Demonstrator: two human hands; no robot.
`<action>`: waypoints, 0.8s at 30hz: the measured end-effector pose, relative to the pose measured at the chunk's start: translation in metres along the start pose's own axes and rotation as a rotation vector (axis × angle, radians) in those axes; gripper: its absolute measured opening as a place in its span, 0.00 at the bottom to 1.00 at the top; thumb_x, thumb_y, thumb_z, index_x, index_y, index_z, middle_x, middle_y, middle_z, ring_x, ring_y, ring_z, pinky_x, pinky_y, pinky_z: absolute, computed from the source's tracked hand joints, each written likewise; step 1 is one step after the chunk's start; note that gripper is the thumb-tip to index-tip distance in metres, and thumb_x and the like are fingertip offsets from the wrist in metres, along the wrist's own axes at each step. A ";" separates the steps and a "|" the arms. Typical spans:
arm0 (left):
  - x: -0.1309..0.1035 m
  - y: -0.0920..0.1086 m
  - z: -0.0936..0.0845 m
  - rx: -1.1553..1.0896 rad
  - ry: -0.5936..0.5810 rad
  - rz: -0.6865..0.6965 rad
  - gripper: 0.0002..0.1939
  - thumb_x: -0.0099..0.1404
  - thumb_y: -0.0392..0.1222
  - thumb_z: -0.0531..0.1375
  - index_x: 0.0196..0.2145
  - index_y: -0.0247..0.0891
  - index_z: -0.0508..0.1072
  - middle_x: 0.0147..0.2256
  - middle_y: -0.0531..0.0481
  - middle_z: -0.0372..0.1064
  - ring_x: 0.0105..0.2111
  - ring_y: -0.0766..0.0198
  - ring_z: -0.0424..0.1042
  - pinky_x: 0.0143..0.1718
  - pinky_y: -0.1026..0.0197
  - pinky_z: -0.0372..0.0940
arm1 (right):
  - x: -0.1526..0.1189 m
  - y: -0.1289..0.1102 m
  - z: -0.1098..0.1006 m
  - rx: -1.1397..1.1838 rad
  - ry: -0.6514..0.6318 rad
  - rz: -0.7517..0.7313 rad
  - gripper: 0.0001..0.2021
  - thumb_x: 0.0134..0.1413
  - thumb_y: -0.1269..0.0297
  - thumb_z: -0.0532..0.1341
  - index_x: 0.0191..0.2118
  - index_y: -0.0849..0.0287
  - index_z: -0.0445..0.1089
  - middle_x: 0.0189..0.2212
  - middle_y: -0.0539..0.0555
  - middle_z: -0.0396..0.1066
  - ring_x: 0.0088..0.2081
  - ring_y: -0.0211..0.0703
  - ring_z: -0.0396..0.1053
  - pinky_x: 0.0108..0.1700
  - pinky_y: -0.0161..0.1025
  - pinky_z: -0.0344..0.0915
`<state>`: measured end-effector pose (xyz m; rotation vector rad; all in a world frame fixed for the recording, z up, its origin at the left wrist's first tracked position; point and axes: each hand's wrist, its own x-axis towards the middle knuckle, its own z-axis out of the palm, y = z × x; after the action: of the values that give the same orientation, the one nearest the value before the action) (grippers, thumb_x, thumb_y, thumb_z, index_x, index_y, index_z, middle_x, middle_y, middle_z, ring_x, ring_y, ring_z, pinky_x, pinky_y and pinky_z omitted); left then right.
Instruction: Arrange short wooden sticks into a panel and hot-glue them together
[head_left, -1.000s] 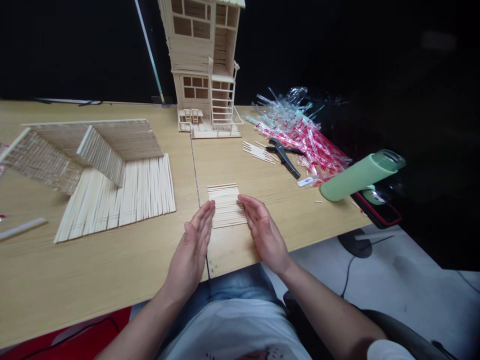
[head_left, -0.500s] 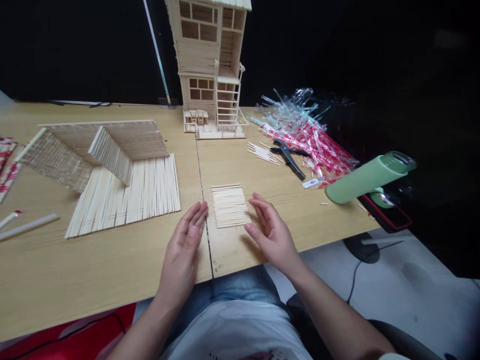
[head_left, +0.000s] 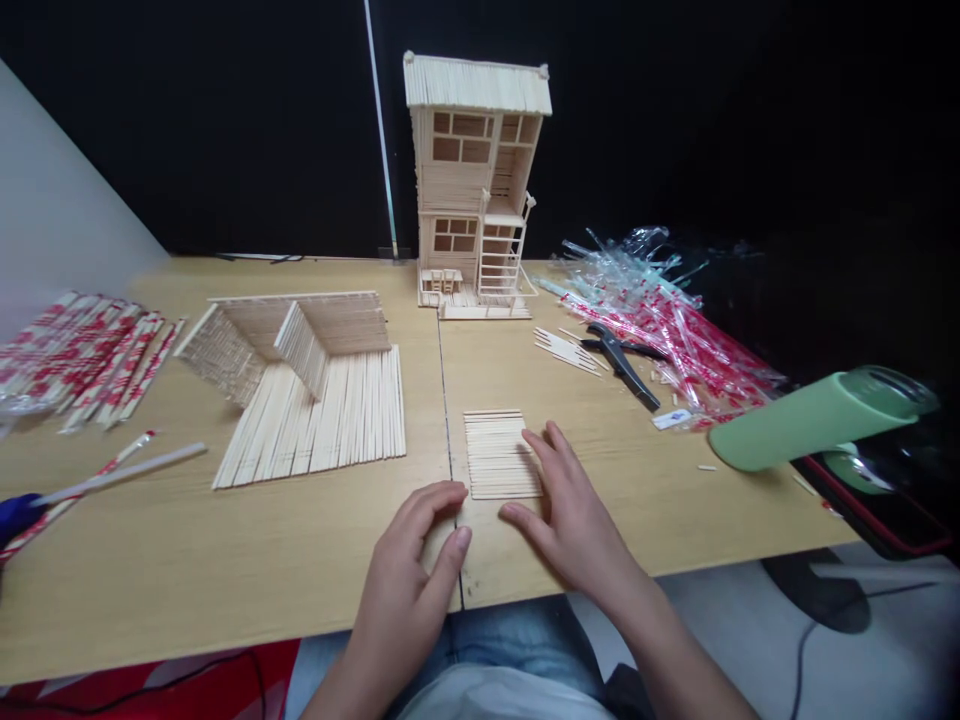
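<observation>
A small flat panel of pale wooden sticks (head_left: 501,458) lies on the table in front of me. My left hand (head_left: 420,555) rests by its lower left corner, thumb and fingers apart, holding nothing. On the other side my right hand (head_left: 574,510) spreads its fingers, with the fingertips at the panel's right edge; whether they press on it I cannot tell. To the left stands a partly walled stick model (head_left: 322,410) with a slatted floor. Behind the panel is a two-storey stick house (head_left: 480,180) with a roof and a ladder.
Black cutting pliers (head_left: 621,365) lie beside loose sticks (head_left: 566,350). A heap of plastic wrappers (head_left: 667,320) and a green bottle (head_left: 810,420) occupy the right. At left are wrapped stick bundles (head_left: 90,350) and a glue gun (head_left: 22,512) with a blue part, partly cut off.
The view has tilted up and turned left, bringing the house roof and the stick bundles into sight. My left hand's fingers have curled and its thumb has spread; my right hand's fingertips have come to the panel's edge.
</observation>
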<state>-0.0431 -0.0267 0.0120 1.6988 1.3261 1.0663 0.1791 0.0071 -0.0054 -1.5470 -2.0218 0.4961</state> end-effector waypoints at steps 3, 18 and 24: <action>-0.002 0.001 0.001 0.076 -0.022 0.062 0.13 0.71 0.41 0.56 0.53 0.45 0.71 0.54 0.44 0.69 0.57 0.55 0.67 0.59 0.49 0.64 | 0.013 0.004 -0.010 0.057 -0.061 0.001 0.36 0.63 0.45 0.59 0.70 0.55 0.50 0.72 0.65 0.43 0.72 0.58 0.40 0.69 0.62 0.47; -0.002 0.000 -0.001 0.170 -0.060 0.142 0.11 0.70 0.40 0.56 0.46 0.43 0.76 0.55 0.40 0.68 0.57 0.50 0.68 0.55 0.47 0.68 | 0.082 0.021 -0.006 0.017 -0.170 -0.148 0.30 0.67 0.41 0.48 0.61 0.58 0.66 0.68 0.67 0.53 0.72 0.59 0.40 0.69 0.65 0.39; 0.000 0.002 -0.002 0.182 -0.085 0.170 0.10 0.69 0.39 0.57 0.45 0.43 0.76 0.53 0.40 0.69 0.55 0.51 0.68 0.54 0.48 0.68 | 0.080 0.018 -0.008 0.009 -0.187 -0.122 0.31 0.67 0.40 0.46 0.58 0.59 0.68 0.68 0.68 0.53 0.72 0.59 0.40 0.69 0.65 0.39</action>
<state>-0.0438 -0.0266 0.0145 1.9993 1.2748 0.9792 0.1823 0.0886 0.0058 -1.4064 -2.2354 0.6212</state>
